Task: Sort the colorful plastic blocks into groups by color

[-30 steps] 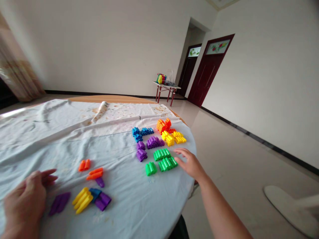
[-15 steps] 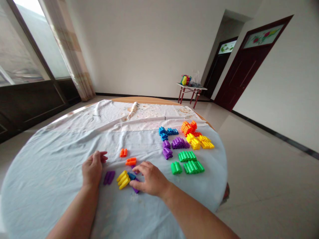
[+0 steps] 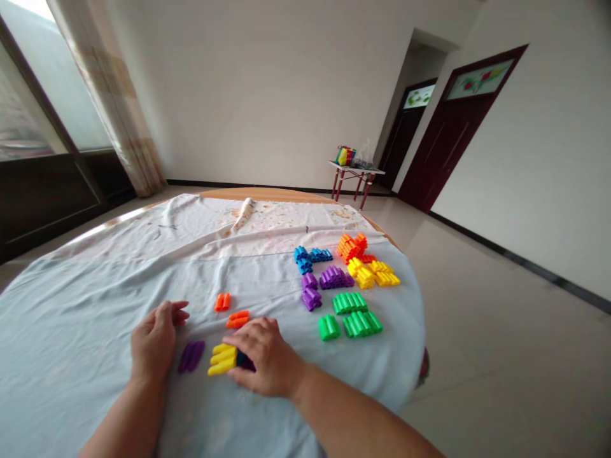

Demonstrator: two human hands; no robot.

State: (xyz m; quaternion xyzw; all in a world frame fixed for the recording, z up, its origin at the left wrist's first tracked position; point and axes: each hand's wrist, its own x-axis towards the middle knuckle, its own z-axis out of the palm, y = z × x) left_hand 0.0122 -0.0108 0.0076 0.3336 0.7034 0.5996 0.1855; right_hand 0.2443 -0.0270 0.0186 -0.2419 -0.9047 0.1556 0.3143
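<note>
Right hand (image 3: 261,357) sits palm-down on the light blue cloth (image 3: 95,299), fingers curled over a small dark blue/purple block (image 3: 244,362); thumb side hidden, so can't tell if it's actually pinching the block or just covering it. Yellow ridged block (image 3: 221,359) lies just left of that hand, touching the dark block. Left hand (image 3: 153,342) rests flat on the cloth, fingers loosely spread, holding nothing; loose purple block (image 3: 191,355) lies just beside it, between that hand and the yellow one. Slightly farther out: flat orange block (image 3: 237,319) right at the right hand's knuckles, small orange block (image 3: 222,301) beyond it. Mid-table on the right, well apart from both hands, sorted clusters: green blocks (image 3: 351,314) nearest, then purple blocks (image 3: 324,285), then blue blocks (image 3: 310,257), orange pile (image 3: 352,247) and yellow pile (image 3: 375,274) toward the far edge. Stained white cloth (image 3: 248,219) covers the far part of the round table (image 3: 267,192). Background: small red-legged side table (image 3: 356,175) with coloured items, dark red door (image 3: 453,121), curtain (image 3: 107,95) on the left.
</note>
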